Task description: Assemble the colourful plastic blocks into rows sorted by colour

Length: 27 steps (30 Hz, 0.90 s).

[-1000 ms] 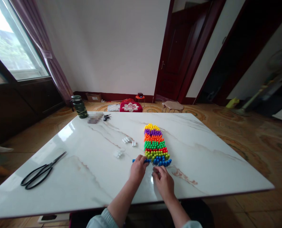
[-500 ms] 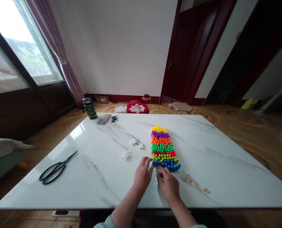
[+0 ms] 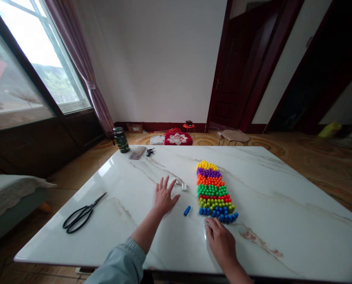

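Note:
My left hand (image 3: 163, 197) is spread open over the table, its fingers by some small white pieces (image 3: 184, 187), partly covering those behind. A small blue piece (image 3: 187, 211) lies between my two hands. My right hand (image 3: 221, 240) has its thumb and fingertips pinched together just in front of the bead-like balls. Something pale shows at the fingertips, too small to name. The balls (image 3: 213, 191) lie in coloured bands: yellow, purple, orange, green, red, olive and blue, with the blue band nearest to me.
Black-handled scissors (image 3: 83, 215) lie on the left of the white marble-patterned table (image 3: 119, 240). At the far left edge are a dark green bottle (image 3: 121, 140), a blurred-out item (image 3: 137, 153) and small black snips (image 3: 150, 152). A stool (image 3: 234, 136) stands behind the table.
My left hand has left the blue balls and moved left and forward, opening over the white pieces. The blue piece now lies uncovered. My right hand stays near the blue band. The view has shifted slightly.

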Motion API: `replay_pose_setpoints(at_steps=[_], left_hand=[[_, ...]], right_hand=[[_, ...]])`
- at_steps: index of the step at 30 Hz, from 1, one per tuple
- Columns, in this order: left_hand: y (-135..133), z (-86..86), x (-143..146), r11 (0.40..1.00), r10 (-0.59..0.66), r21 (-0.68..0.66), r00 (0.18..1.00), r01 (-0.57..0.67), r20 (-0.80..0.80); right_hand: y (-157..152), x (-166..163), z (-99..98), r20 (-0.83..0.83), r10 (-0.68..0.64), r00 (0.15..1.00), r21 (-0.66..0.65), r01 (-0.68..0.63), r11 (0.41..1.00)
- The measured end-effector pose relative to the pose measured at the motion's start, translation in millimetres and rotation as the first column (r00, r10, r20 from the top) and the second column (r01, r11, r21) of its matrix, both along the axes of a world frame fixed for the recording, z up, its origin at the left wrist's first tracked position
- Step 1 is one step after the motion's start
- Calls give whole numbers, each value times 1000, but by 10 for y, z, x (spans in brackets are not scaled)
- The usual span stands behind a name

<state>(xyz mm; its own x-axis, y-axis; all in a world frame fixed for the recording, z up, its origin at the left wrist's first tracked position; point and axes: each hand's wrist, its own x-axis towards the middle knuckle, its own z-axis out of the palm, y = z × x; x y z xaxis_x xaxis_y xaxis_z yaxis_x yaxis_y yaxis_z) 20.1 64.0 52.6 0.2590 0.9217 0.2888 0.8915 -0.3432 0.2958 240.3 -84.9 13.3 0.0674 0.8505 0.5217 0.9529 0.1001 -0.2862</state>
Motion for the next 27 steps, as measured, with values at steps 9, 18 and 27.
replay_pose_setpoints(at_steps=[9,18,27], left_hand=[[346,-55,181,977,-178,-144,972,157,-151],[-163,-35,-206,995,-100,-25,995,100,-10],[-663,-147,-375,997,80,15,997,-79,-20]], right_hand=[[13,-82,97,93,62,994,-63,-57,996],[-13,-78,27,109,116,987,-81,-107,991],[34,-634,208,-144,431,891,-150,-450,880]])
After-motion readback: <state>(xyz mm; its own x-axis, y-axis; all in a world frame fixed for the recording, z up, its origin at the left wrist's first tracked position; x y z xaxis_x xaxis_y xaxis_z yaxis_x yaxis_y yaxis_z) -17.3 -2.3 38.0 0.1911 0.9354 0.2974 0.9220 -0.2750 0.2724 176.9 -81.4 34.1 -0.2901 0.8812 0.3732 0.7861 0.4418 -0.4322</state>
